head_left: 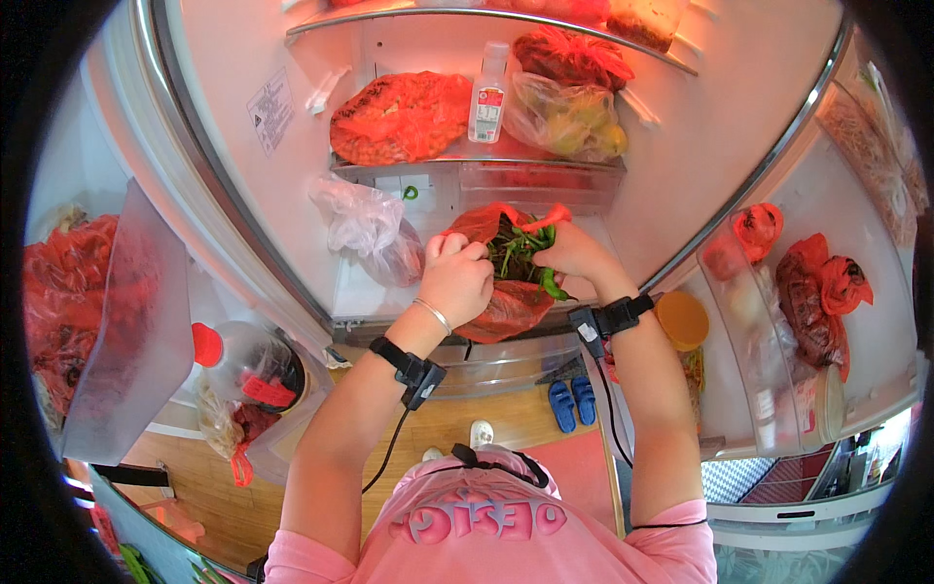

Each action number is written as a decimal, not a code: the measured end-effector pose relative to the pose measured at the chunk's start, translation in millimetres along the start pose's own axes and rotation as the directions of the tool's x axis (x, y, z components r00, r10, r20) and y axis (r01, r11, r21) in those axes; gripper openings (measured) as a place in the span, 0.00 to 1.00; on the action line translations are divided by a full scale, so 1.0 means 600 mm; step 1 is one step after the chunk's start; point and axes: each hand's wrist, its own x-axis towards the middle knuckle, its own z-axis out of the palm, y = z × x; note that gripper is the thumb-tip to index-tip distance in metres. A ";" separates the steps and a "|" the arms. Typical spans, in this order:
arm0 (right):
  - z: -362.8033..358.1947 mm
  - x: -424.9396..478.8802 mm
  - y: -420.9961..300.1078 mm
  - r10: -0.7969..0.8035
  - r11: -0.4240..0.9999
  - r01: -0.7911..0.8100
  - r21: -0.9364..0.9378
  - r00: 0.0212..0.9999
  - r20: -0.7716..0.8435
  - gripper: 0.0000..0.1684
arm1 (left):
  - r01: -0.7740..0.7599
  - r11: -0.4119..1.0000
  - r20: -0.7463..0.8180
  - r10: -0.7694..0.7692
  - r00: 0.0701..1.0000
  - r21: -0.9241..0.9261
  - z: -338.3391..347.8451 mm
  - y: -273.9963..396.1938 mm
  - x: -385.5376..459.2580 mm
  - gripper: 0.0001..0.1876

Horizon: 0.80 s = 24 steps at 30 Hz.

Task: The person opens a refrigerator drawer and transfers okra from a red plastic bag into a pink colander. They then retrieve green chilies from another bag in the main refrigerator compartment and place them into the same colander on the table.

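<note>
A red plastic bag [511,312] stands open at the front edge of the refrigerator's lower compartment, with green peppers [519,252] and dark stems showing in its mouth. My left hand [460,277] grips the bag's left rim with curled fingers. At the bag's right side, my right hand [576,252] has its fingers closed around the bag's rim beside the peppers; its fingertips are partly hidden. A green pepper [551,283] pokes out over the rim below this hand. Left of the bag lies a white translucent plastic bag [368,226]. A small curled green piece [410,193] lies behind it.
Above, a glass shelf [467,159] holds an orange-red bag [405,117], a clear bottle [487,102] and a bag of yellow-green produce [569,120]. Loaded door bins flank both arms, with a large bottle [252,365] at left and an orange-lidded jar [682,321] at right.
</note>
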 end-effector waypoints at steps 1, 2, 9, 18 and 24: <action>-0.001 -0.009 -0.010 0.049 0.998 -0.048 -0.050 0.999 0.019 0.22 | -0.041 0.999 0.007 0.041 0.999 0.018 0.009 -0.003 -0.001 0.02; 0.003 -0.017 -0.018 0.035 0.997 -0.033 -0.066 0.999 0.032 0.19 | -0.030 0.997 0.111 0.022 0.994 0.067 0.016 -0.006 -0.004 0.05; 0.008 -0.052 0.006 -0.026 0.993 0.020 -0.116 0.998 -0.051 0.16 | 0.072 0.997 0.439 -0.070 0.896 0.013 0.007 0.042 0.024 0.09; 0.008 -0.070 0.005 0.091 0.992 -0.080 0.093 0.988 -0.124 0.18 | 0.040 0.990 0.463 -0.098 0.881 0.133 0.083 0.028 0.031 0.10; 0.014 -0.088 0.024 -0.006 0.950 0.075 0.302 0.974 -0.225 0.16 | 0.178 0.984 0.298 -0.172 0.939 0.009 0.059 0.031 0.040 0.12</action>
